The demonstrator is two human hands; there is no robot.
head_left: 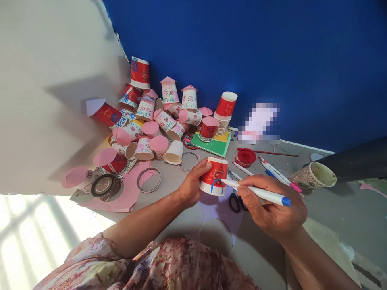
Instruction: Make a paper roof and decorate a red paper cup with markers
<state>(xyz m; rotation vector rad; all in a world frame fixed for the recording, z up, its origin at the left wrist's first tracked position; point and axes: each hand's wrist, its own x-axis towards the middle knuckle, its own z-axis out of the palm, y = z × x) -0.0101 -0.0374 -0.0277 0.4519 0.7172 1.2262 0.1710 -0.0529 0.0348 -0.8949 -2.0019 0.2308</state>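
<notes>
My left hand [193,183] grips a red and white paper cup [212,169], which is upside down with its rim towards me. Blue lines mark the cup's lower front. Between the thumb and fingers of my right hand [275,205] is a white felt-tip marker [260,192] with a blue end. Its tip meets the cup's side at the blue lines. Below the cup, black-handled scissors [235,202] lie partly hidden by my right hand. A sheet of purple paper [237,223] with round cutouts is under them.
Decorated paper cups [145,108] with pink tops are piled at the left against the wall. A cup stack [226,106] stands behind. Tape rolls [105,185], pink paper [130,193], a red pot [245,157], markers [276,171] and a patterned cup [314,175] surround my hands.
</notes>
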